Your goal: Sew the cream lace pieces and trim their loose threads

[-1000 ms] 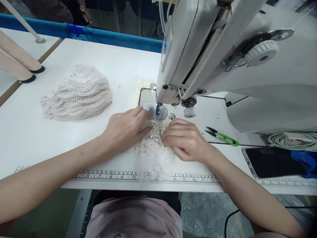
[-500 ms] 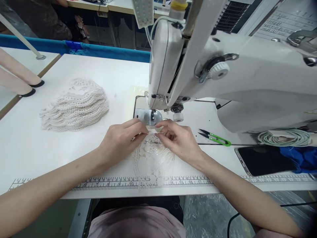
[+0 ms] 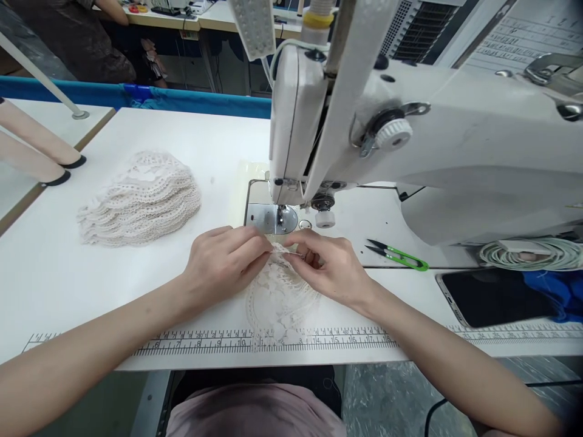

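A white lace piece (image 3: 279,300) lies on the white table (image 3: 45,273) just in front of the sewing machine's presser foot (image 3: 282,217). My left hand (image 3: 225,260) rests on its upper left edge, fingers pinched on the lace. My right hand (image 3: 330,264) pinches the same top edge from the right, fingertips almost meeting those of the left. Both hands sit a little short of the metal needle plate (image 3: 262,215). The white sewing machine (image 3: 410,145) towers over the right half of the view.
A heap of finished lace pieces (image 3: 141,197) lies at the left. Green thread snips (image 3: 398,255) lie right of my hands, then a dark phone (image 3: 494,297) and a coiled cord (image 3: 523,252). A printed ruler (image 3: 204,341) runs along the front edge. Mannequin legs (image 3: 36,149) lie far left.
My hands went from lying flat on the lace by the needle plate to pinching its top edge between the fingertips. The camera tilted upward, showing more of the machine.
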A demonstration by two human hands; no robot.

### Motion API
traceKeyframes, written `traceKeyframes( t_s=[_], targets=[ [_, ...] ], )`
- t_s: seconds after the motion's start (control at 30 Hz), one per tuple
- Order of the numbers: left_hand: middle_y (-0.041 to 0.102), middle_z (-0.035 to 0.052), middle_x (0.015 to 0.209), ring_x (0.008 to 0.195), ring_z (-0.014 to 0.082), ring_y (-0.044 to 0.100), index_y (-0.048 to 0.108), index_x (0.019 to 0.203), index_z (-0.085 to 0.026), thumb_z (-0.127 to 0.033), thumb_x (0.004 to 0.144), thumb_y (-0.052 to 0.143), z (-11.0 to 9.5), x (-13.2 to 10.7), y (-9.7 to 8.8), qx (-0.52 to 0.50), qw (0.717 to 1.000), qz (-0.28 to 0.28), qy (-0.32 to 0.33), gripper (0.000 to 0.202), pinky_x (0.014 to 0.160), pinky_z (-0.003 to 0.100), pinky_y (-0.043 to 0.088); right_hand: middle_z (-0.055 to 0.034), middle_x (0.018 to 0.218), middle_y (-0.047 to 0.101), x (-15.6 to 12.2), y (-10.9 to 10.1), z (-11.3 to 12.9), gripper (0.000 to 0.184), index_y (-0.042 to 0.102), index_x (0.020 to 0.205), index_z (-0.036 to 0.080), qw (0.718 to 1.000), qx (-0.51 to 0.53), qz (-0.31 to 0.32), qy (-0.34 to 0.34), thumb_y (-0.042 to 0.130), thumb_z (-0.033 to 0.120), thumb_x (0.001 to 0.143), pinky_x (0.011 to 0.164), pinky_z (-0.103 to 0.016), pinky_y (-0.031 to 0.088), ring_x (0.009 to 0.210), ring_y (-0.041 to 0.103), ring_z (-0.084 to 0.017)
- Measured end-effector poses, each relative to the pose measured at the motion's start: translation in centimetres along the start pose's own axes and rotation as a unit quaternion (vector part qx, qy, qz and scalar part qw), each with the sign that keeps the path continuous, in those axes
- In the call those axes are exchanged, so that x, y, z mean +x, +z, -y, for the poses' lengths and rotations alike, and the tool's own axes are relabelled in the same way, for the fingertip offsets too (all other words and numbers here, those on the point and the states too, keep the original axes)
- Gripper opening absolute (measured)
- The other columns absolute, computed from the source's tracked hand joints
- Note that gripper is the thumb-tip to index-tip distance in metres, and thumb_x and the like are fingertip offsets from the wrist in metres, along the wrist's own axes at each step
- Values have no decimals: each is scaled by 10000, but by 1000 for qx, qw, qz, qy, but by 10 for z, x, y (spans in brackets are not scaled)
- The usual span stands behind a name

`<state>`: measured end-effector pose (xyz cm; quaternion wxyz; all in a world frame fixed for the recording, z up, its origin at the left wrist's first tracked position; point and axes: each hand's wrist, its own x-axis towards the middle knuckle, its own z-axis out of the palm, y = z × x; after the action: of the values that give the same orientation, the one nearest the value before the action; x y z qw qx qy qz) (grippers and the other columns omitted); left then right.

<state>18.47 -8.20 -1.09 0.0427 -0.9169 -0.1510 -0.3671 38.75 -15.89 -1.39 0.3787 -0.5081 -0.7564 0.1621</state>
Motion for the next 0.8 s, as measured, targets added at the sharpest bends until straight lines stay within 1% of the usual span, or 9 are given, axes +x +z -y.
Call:
traceKeyframes(
  t_s=[0.1,0.17,0.27,0.33,0.43,0.53,0.6,0.67,0.8],
  targets=[
    [686,-12,708,587,131,606,591,868,-170,-103,838,657,0,1,0,26,999,3,26,99,496,263,420,15,816,730,0,1,1,211,676,1066,172,1000,6,-13,-5,580,118,887,557,-191,480,543,571,-58],
    [682,-7,701,592,138,603,585,876,-163,-106,840,652,0,2,-1,32,998,10,44,95,501,272,421,1,899,761,0,1,2,236,693,1077,177,1000,5,-18,-11,570,104,890,590,-194,508,591,623,-64],
    [682,-7,691,587,139,602,585,883,-161,-107,858,638,0,2,-1,38,997,16,70,79,512,273,429,6,876,769,0,2,1,218,712,1076,193,999,-3,-22,-32,559,140,931,606,-195,527,650,669,-76],
    [682,-10,682,580,134,603,591,902,-163,-108,879,621,0,1,-2,35,996,27,73,67,529,268,443,11,803,756,-1,2,-1,183,721,1046,188,997,-27,-37,-61,563,178,954,573,-194,517,619,659,-74],
    [691,1,708,607,129,628,605,981,-143,-127,906,610,-3,-1,-1,1,999,42,25,77,571,255,474,34,645,691,-2,0,-3,133,722,946,190,978,-133,-72,-143,589,192,950,476,-221,448,514,581,-75],
    [705,10,762,653,116,656,628,1060,-143,-154,928,600,-5,-3,0,-51,997,45,-42,135,588,224,486,50,571,635,-2,-5,-2,137,702,846,217,930,-249,-88,-257,612,146,921,419,-259,347,484,518,-80],
    [697,2,750,650,107,654,660,1020,-167,-164,937,590,-5,-3,1,-77,994,47,-62,109,575,209,483,48,577,632,-1,-9,1,155,691,814,218,899,-288,-92,-317,618,113,902,415,-266,319,493,503,-77],
    [688,-7,722,626,98,641,675,931,-174,-159,927,600,-5,-3,2,-103,990,52,-79,77,554,198,475,44,584,630,1,-12,5,152,689,805,205,882,-309,-89,-345,625,99,892,418,-264,319,495,489,-74],
    [696,-17,707,579,81,610,667,854,-163,-98,877,625,-7,0,-2,-154,979,62,-114,81,509,183,442,49,560,611,2,-19,11,132,700,790,185,872,-319,-66,-366,646,99,874,415,-257,316,483,460,-74]
  ],
)
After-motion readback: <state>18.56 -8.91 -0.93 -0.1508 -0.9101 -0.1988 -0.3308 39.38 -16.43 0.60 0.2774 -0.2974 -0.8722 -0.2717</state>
